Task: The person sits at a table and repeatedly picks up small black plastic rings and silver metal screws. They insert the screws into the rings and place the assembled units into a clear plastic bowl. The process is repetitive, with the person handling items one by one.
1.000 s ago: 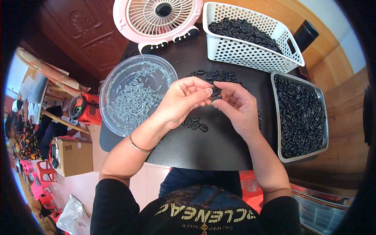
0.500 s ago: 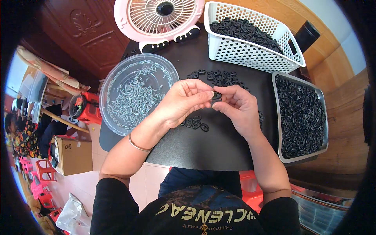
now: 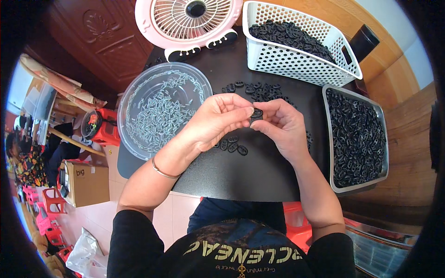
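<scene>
Between the fingertips of both hands is a small black oval plastic piece (image 3: 257, 114) with two holes, which looks like a cord lock. My left hand (image 3: 225, 113) pinches it with thumb and forefinger from the left. From the right, my right hand (image 3: 281, 124) grips it the same way. Any smaller part within the piece is hidden by the fingers. Loose black pieces of the same kind (image 3: 265, 90) lie behind the hands, and several more (image 3: 233, 147) lie in front of them. Left of my left hand, a round clear tub (image 3: 121, 121) holds many small silver springs (image 3: 160, 113).
A white perforated basket (image 3: 296, 65) at the back right holds a heap of black pieces. A metal tray (image 3: 332, 157) full of black oval pieces stands at the right. At the back left is a pink fan (image 3: 157, 39). The dark table's (image 3: 241, 178) front edge curves before my body.
The black piece has turned slightly between the fingertips, showing more of its face. My right fingers have shifted a little; both hands otherwise stay in place.
</scene>
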The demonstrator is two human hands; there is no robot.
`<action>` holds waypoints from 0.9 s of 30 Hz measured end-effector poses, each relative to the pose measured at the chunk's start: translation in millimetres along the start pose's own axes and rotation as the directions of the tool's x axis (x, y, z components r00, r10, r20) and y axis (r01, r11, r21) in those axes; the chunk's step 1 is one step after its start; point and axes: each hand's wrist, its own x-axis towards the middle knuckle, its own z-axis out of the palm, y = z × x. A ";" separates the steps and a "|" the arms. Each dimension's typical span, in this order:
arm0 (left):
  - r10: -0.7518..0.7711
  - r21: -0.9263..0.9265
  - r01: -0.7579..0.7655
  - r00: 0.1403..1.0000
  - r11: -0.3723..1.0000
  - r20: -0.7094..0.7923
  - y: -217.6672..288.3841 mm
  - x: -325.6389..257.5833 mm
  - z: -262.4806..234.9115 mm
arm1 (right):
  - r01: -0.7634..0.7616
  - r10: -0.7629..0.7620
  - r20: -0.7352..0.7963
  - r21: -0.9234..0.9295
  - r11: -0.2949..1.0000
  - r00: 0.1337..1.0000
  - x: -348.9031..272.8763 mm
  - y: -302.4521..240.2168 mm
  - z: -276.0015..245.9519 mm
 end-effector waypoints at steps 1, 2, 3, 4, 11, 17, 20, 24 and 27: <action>-0.004 -0.003 0.004 1.000 1.000 0.000 -1.1 1.0 -0.7 | 0.006 -0.006 -0.002 -0.009 1.000 1.000 0.0 -0.9 0.3; -0.009 -0.005 0.009 1.000 1.000 0.001 -1.6 1.5 -0.9 | 0.022 -0.022 -0.004 -0.066 0.998 1.000 -0.2 -1.2 0.4; -0.007 -0.011 0.007 1.000 1.000 0.001 -1.6 1.2 -0.7 | 0.038 -0.039 -0.005 -0.122 0.992 0.999 -0.4 -1.4 0.4; -0.006 -0.016 0.006 1.000 1.000 0.002 -1.9 1.2 -0.4 | 0.053 -0.055 -0.006 -0.178 0.983 0.998 -0.6 -1.5 0.1; -0.021 0.035 0.021 1.000 0.999 0.000 -0.5 0.5 -0.4 | 0.063 -0.075 -0.038 -0.253 0.965 0.996 -0.6 3.8 -0.3; -0.066 -0.006 0.066 0.998 0.998 0.020 1.1 -0.4 -0.5 | 0.067 -0.087 -0.070 -0.258 0.964 0.994 -2.8 5.0 3.0; -0.081 0.021 0.080 0.996 0.997 0.036 2.2 -4.0 1.4 | 0.056 -0.082 -0.087 -0.268 0.962 0.993 -4.0 1.9 5.0; -0.063 0.027 0.062 0.997 0.998 0.035 3.2 -1.2 -0.6 | 0.034 -0.050 -0.064 -0.236 0.971 0.997 -2.6 0.6 3.9; -0.059 0.034 0.057 0.997 0.998 0.059 7.3 -1.0 -0.6 | 0.059 -0.078 -0.056 -0.286 0.956 0.995 -1.8 -3.9 3.8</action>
